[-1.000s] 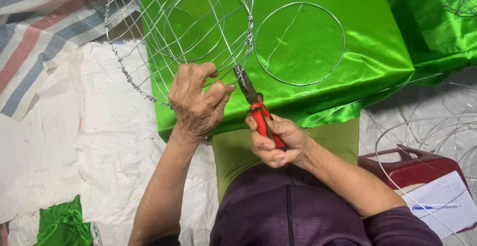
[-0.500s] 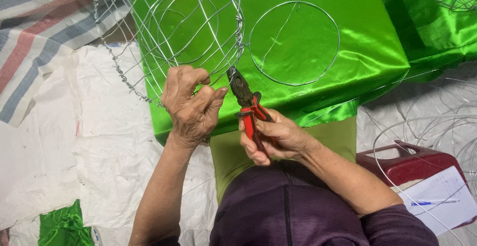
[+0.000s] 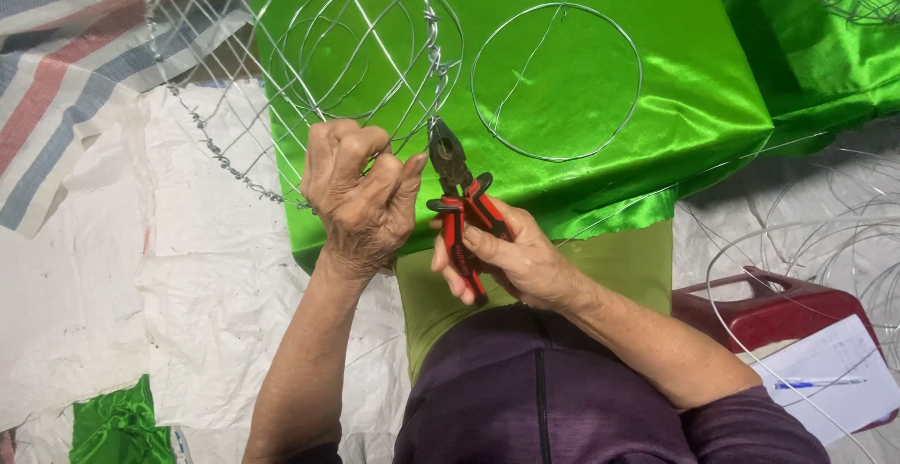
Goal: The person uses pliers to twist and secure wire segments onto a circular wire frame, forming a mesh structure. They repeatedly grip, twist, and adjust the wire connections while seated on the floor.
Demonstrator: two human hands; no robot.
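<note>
Purple ribbed fabric covers the person's chest nearest the camera. Just beyond it the right hand (image 3: pixel 516 258) has its fingers wrapped tight round the red-and-black rubbery handles of steel pliers (image 3: pixel 459 203), whose dark nose points up at a twisted joint of the wire frame (image 3: pixel 309 80). Beside it the left hand (image 3: pixel 361 197) is curled closed, pinching thin strands at the frame's lower edge. This open lattice of bright wire stands over glossy green satin (image 3: pixel 675 80), where a plain wire ring (image 3: pixel 556 81) lies flat. Crinkled white sheeting (image 3: pixel 141 267) spreads leftward.
</note>
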